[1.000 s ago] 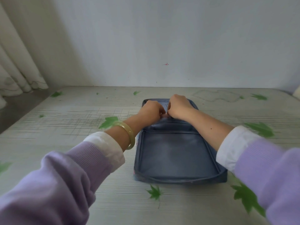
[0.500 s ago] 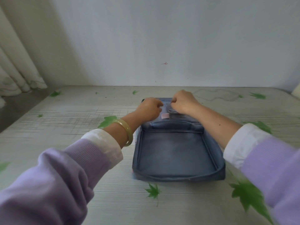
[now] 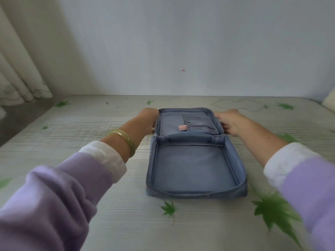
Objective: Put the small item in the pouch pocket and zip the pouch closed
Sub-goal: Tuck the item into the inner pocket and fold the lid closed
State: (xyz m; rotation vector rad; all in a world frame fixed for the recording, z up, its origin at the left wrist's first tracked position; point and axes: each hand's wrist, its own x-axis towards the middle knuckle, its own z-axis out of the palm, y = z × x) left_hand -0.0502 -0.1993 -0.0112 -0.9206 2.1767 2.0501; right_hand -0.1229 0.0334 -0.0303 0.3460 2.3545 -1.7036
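A grey-blue pouch (image 3: 192,171) lies open flat on the table, near half toward me, far half (image 3: 170,122) lined with inner pockets. A small pink item (image 3: 182,128) shows at the edge of a far-half pocket. My left hand (image 3: 146,122) grips the far half's left edge, its fingers hidden behind the rim. My right hand (image 3: 229,122) grips the far half's right edge. Both hands hold the pouch from the outside.
The table (image 3: 90,131) has a pale cover printed with green leaves. A plain wall stands just behind it. A curtain (image 3: 20,78) hangs at the far left, beyond the table's left edge.
My hands have left the middle pocket and spread apart to the two side edges of the far half. The pink item now shows at the pocket.
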